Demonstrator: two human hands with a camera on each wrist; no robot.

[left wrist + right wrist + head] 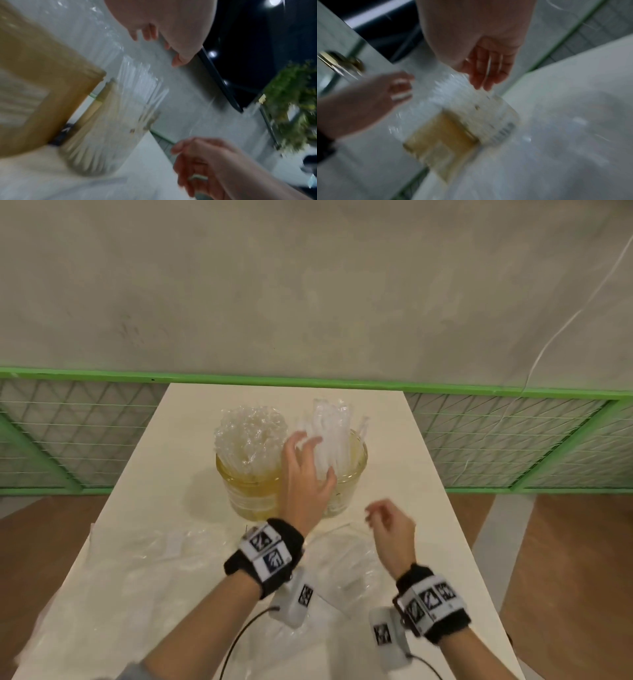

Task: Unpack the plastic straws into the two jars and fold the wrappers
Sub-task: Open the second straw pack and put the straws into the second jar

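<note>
Both jars stood side by side mid-table, the left jar (251, 484) and right jar (346, 474) each packed with straws (329, 436). The left hand (306, 470) lay spread, fingers straight, against the right jar's bundle; the right hand (390, 525) hovered loosely curled, holding nothing I could make out. Unpacking appeared complete, so the 2 wrappers (342, 570) lying flat on the table (428, 474) need gathering and folding next.

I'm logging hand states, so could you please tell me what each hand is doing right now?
Left hand: open, fingers spread against the straws in the right jar.
Right hand: loosely curled, apparently holding nothing.
</note>
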